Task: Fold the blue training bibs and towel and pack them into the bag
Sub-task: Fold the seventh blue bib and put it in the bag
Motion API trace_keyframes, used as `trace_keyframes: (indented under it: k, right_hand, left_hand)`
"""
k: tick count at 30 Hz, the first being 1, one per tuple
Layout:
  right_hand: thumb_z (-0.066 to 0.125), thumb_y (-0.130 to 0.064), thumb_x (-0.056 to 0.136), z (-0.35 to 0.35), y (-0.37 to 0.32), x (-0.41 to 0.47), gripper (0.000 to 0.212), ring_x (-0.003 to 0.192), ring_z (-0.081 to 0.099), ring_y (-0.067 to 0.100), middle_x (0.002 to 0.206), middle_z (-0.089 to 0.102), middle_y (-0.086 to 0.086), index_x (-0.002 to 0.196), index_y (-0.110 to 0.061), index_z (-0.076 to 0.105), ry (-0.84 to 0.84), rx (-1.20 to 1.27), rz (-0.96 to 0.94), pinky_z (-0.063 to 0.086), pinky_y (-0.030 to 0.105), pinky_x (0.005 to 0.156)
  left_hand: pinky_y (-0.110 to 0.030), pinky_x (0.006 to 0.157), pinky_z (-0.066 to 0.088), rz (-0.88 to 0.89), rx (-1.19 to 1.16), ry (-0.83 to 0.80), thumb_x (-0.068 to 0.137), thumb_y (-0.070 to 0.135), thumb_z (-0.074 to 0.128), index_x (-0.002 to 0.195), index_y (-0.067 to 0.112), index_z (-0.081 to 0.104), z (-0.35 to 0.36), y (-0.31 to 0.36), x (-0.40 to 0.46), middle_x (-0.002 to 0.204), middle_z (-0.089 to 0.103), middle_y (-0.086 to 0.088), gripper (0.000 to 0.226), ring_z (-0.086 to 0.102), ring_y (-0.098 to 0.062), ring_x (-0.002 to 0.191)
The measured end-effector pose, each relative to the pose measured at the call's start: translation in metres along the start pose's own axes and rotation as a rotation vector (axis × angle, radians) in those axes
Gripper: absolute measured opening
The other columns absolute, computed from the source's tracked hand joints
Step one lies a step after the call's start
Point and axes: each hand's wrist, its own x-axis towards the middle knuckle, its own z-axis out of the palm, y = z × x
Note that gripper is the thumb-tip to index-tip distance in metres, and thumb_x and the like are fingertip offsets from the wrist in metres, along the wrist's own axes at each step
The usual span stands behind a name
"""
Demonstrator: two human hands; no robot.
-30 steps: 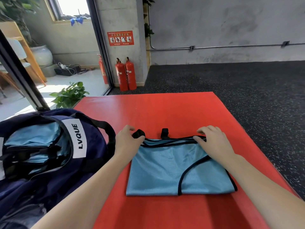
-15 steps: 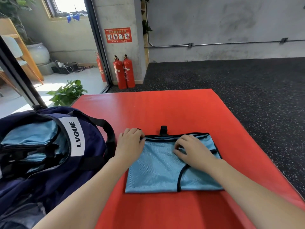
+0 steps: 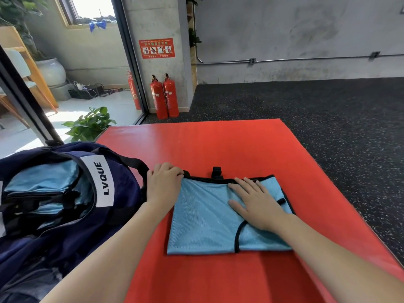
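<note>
left hand (image 3: 164, 183): fingers curled, gripping the bib (image 3: 207, 217) corner to anchor it
right hand (image 3: 258, 203): fingers flat, pressing the fold smooth
bag (image 3: 65, 193): open alongside, ready for packing

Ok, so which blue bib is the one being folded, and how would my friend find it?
Look at the big red mat on the dark speckled floor. In its near middle lies a light blue bib with black trim, folded into a flat rectangle, the right hand resting flat on it and the left hand at its far left corner. The other blue cloth is inside the navy bag.
</note>
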Motion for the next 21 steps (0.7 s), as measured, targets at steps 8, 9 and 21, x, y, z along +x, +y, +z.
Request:
trace_keyframes:
  k: [8, 9, 21]
  right_hand:
    - [0.041, -0.059, 0.100, -0.018, 0.004, 0.003, 0.059, 0.154, 0.008, 0.013, 0.165, 0.022, -0.009, 0.152, -0.031, 0.034, 0.061, 0.039, 0.024, 0.000, 0.045, 0.126]
    - [0.041, -0.059, 0.100, -0.021, 0.008, 0.003, 0.058, 0.154, 0.011, 0.013, 0.164, 0.025, -0.009, 0.151, -0.031, 0.036, 0.066, 0.034, 0.035, 0.001, 0.046, 0.126]
    - [0.046, -0.046, 0.103, -0.038, 0.051, -0.001, 0.031, 0.116, 0.058, 0.014, 0.121, 0.068, -0.014, 0.117, -0.036, 0.072, 0.139, -0.046, 0.067, 0.038, 0.038, 0.103]
  left_hand:
    - [-0.038, 0.073, 0.050, -0.019, -0.173, -0.098, 0.098, 0.023, 0.054, 0.107, 0.023, 0.069, -0.017, 0.030, -0.016, 0.101, 0.061, 0.005, 0.018, 0.062, -0.023, 0.084]
    - [-0.038, 0.074, 0.051, 0.007, -0.176, -0.138, 0.098, 0.025, 0.053, 0.106, 0.024, 0.068, -0.018, 0.037, -0.018, 0.100, 0.061, 0.007, 0.017, 0.062, -0.021, 0.085]
    - [-0.043, 0.099, 0.043, 0.057, 0.020, -0.369, 0.095, 0.059, 0.050, 0.129, 0.021, 0.061, 0.016, 0.053, -0.013, 0.129, 0.060, 0.000, 0.052, 0.051, -0.025, 0.124]
